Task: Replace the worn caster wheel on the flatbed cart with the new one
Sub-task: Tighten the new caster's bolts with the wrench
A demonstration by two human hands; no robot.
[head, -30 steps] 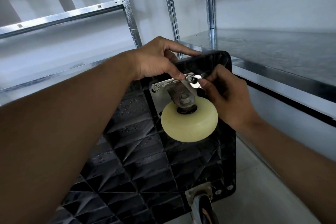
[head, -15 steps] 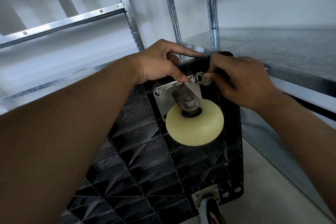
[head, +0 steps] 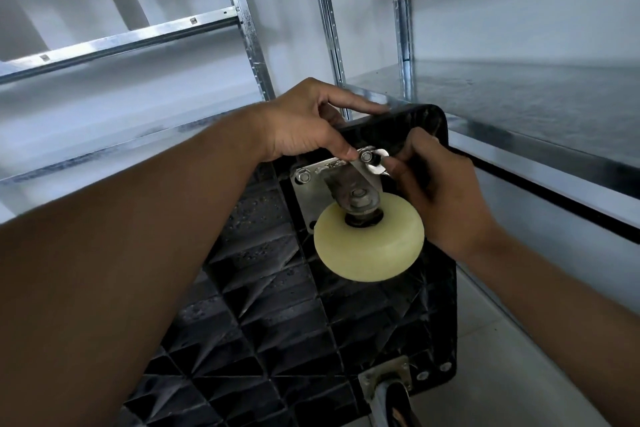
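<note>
- Galvanised grey steel shelving [head: 519, 107] is seen behind and to the right of the cream, disc-shaped plastic caster wheel [head: 369, 246], from which every place below is given.
- The black ribbed plastic cart deck [head: 277, 305] is stood on edge behind the caster wheel, its underside turned to the camera. Its top corner appears to be leaned on the shelving.
- The left hand [head: 304, 125] is placed above and left of the caster wheel. The deck's top edge is gripped, the forefinger laid along it and the thumb pressed beside the corner nut.
- The right hand [head: 436, 191] is held just right of the caster wheel, curled round a small bright metal spanner [head: 377, 168].
- The caster wheel is carried on a silver rectangular mounting plate [head: 304, 201] just above and left of it. Whether it is the new wheel cannot be told.
- A dark second caster [head: 391, 395] is cut off well below.
- The spanner's open end is set on the small hex nut [head: 366, 157] just above the caster wheel.
- A slip is judged the main risk. If the nut is caught only by the spanner's tip, it could be rounded or knuckles driven into the deck rim.
- The deck could be slid along the shelving by the turning force, as it is steadied by one hand.
- A freed nut could be dropped.
</note>
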